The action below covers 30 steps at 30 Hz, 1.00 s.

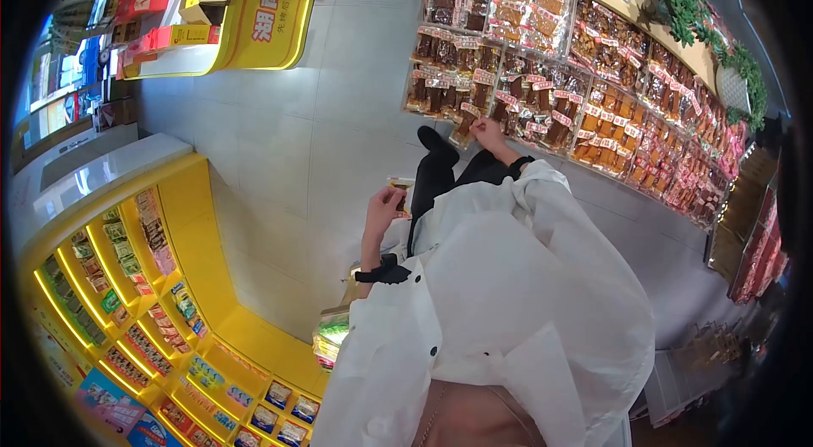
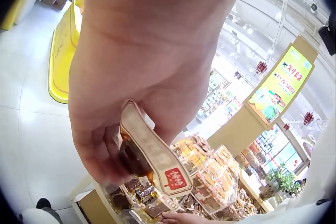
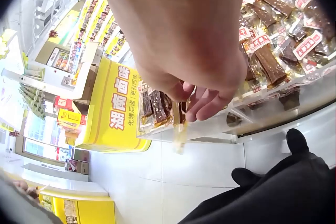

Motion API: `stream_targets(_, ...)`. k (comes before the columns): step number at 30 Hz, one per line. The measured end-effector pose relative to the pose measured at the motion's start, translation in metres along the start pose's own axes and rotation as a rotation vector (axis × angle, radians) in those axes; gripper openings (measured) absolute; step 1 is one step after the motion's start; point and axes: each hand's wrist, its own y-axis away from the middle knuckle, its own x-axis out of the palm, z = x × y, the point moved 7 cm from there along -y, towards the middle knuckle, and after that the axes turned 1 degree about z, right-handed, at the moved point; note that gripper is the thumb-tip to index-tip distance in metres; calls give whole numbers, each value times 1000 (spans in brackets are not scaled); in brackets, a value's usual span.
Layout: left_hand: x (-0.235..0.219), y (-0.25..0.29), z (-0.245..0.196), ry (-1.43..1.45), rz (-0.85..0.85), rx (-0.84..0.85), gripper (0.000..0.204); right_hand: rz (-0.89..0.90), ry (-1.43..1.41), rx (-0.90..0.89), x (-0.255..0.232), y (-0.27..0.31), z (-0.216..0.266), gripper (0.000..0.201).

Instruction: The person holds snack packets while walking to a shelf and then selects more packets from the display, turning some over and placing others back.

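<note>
My left hand point(image 1: 385, 208) pinches a small clear snack packet point(image 2: 137, 155) holding a dark brown piece. A cream label with a red square hangs over it in the left wrist view. Out over the front edge of the snack display point(image 1: 500, 129), my right hand point(image 1: 487, 134) pinches another packet point(image 3: 180, 124) between thumb and fingers. This one looks narrow and yellowish, seen nearly edge-on in the right wrist view. Similar brown packets with red and white labels point(image 3: 266, 61) lie in the clear-walled bins beside that hand.
More snack bins point(image 1: 610, 142) run along the display to the right, with green plants point(image 1: 677, 2) behind. A yellow counter point(image 1: 284, 15) stands at the upper left across grey floor tiles point(image 1: 271, 151). Yellow shelves point(image 1: 161, 278) with packaged snacks line the lower left.
</note>
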Motion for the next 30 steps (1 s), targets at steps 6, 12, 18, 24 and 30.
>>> stream_targets(6, -32, -30, -26, -96, 62, 135, 26, 133, -201, 290, -10, 28, 23, 13)
stream_targets(12, -38, -51, -71, -275, 150, 368, 27, -102, 106, 231, -12, 15, 34, 16)
stream_targets(18, -21, -47, -130, -137, 232, 502, 31, -179, 161, 211, 6, -10, 67, 21)
stream_targets(24, -1, -45, -164, -40, 215, 566, 37, -248, 251, 114, 1, -33, 67, 29)
stream_targets(30, 37, -69, -152, 140, 232, 588, 41, 161, -336, 293, -20, 4, 78, 17)
